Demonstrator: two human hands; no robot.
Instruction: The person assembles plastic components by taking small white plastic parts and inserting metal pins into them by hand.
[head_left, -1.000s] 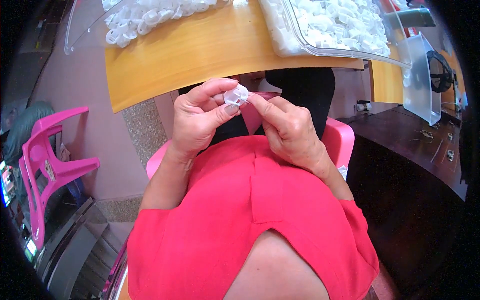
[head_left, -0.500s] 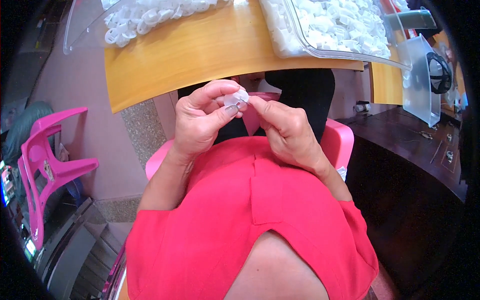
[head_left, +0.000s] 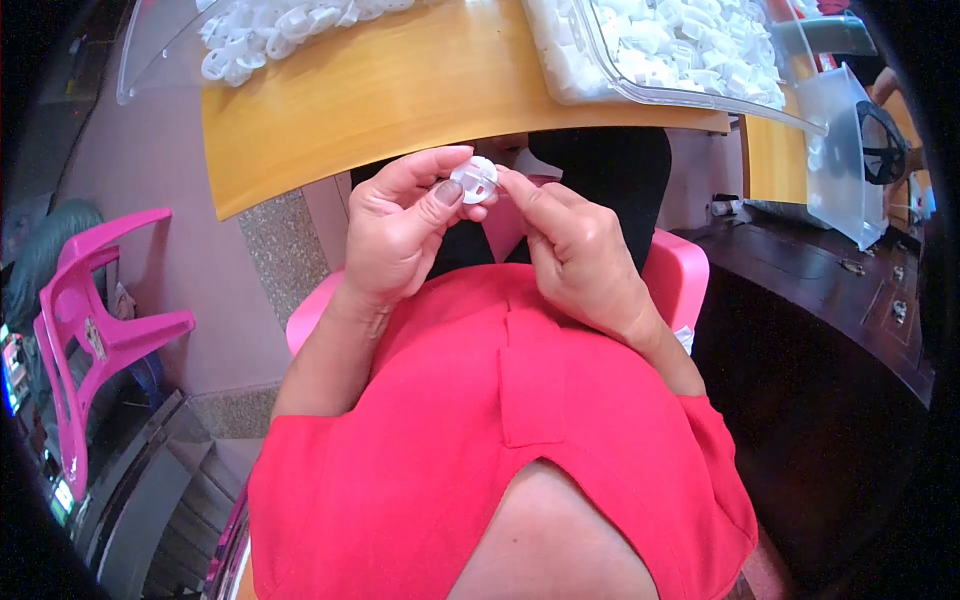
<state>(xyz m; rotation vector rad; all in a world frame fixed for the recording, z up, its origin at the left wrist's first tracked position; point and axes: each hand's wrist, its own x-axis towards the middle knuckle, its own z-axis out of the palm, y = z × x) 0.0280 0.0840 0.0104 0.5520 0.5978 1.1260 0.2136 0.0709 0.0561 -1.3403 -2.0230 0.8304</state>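
Between the thumb and fingers of my left hand [head_left: 398, 232] is a small round white plastic part [head_left: 477, 181] with slots in its face. The hand is closed on its left side and holds it up in front of my lap, just off the table's near edge. My right hand [head_left: 583, 248] is closed, its fingertips pinched at the right rim of the part. Whatever those fingers grip, if anything, is too small or hidden to name.
A clear bin [head_left: 690, 97] full of similar white parts stands on the wooden table [head_left: 430, 85] at the right. More white parts [head_left: 290, 30] lie in a clear tray at the left. A pink chair [head_left: 110, 320] stands at far left; a translucent box [head_left: 838, 160] is at far right.
The white part has turned in my left fingers, so its slotted round face now shows. My right fingertips stay by its right edge.
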